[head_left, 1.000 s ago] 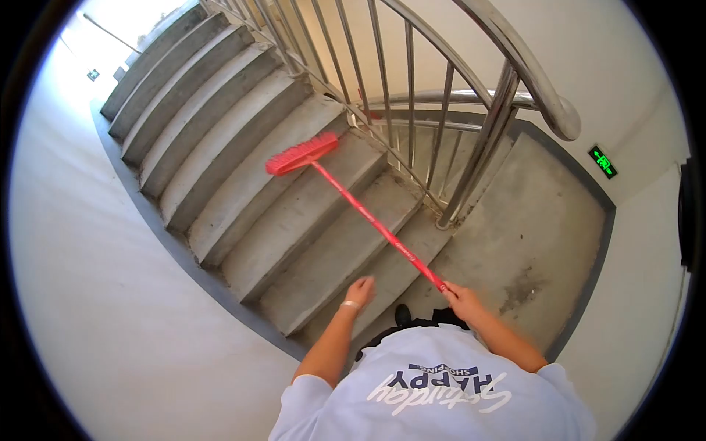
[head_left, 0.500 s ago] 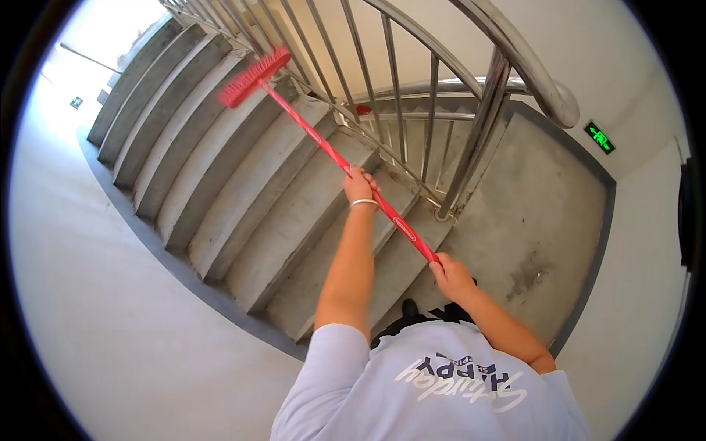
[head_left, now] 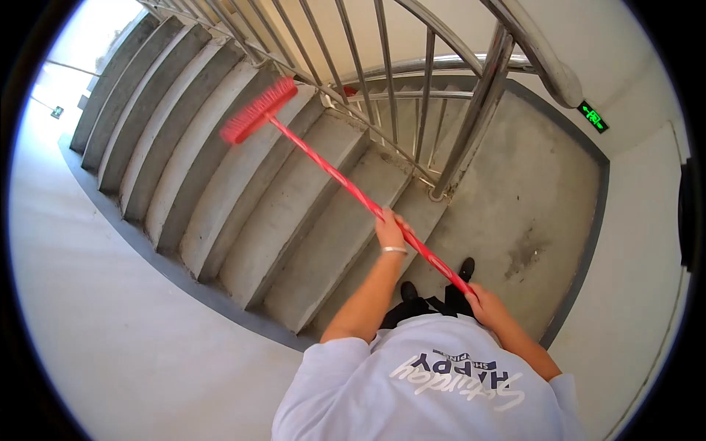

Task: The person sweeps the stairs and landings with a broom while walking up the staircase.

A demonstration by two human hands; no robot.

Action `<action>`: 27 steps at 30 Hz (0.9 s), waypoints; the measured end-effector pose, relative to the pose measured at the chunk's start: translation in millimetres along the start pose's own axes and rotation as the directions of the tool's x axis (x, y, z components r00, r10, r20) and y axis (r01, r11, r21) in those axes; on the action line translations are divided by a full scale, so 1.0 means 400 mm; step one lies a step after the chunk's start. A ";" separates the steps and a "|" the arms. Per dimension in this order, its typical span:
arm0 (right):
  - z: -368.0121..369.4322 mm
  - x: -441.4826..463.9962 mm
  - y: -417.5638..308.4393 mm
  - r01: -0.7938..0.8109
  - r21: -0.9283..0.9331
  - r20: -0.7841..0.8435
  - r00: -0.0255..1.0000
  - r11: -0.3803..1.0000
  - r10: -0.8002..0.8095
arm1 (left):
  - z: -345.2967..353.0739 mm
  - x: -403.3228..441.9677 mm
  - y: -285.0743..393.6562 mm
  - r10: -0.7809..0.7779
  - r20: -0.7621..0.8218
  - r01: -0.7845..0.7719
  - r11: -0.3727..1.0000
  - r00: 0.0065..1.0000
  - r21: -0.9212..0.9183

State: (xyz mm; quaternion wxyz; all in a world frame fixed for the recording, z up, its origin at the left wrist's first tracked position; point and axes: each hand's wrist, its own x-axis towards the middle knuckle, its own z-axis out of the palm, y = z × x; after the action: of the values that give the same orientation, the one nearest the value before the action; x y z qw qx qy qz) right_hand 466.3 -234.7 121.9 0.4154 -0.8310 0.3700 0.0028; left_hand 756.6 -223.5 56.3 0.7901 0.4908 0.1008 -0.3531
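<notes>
Pulled back toward the person's body since the frame just before, the red broom with a long straight handle (head_left: 334,173) now has both hands lower in the view, and the left hand (head_left: 391,229), free of it a second ago, is closed around the middle of the handle. The right hand (head_left: 484,305) grips the handle near its end, close to the waist, so the hands are clamped on the same shaft but well apart from each other. From them the handle slants up and away to the wide red bristled head (head_left: 259,112), slightly blurred, over the curved grey concrete stairs (head_left: 268,213); whether the bristles touch a step cannot be told. A pale band (head_left: 394,250) circles the left wrist. Beside the stairs runs a shiny metal railing with upright bars (head_left: 482,95), and right of its end post lies a grey concrete landing (head_left: 559,198) bearing a dark stain (head_left: 526,253). A green-lit black exit sign (head_left: 593,117) is on the pale wall (head_left: 640,206) at the right. Below the handle show two black shoes (head_left: 409,292) and a light shirt (head_left: 441,411) with printed lettering.
</notes>
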 end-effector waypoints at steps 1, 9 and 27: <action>0.002 0.037 -0.037 0.004 0.010 0.001 1.000 1.000 -0.004 | 0.016 0.025 0.038 0.024 0.016 -0.024 1.000 1.000 -0.017; 0.029 -0.050 0.052 -0.101 0.172 0.069 0.994 0.980 0.090 | -0.055 0.065 -0.121 -0.146 0.029 0.128 0.932 0.989 0.338; -0.021 -0.266 0.151 -0.243 0.212 0.179 0.962 0.947 0.207 | -0.021 -0.134 -0.243 -0.269 0.020 0.245 0.904 0.963 0.351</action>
State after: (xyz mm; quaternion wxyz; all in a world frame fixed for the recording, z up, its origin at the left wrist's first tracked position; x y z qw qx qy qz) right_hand 349.3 -198.2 119.1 0.5339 -0.7262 0.4272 0.0716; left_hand 655.2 -217.8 11.0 0.6412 0.5920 0.0743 -0.4826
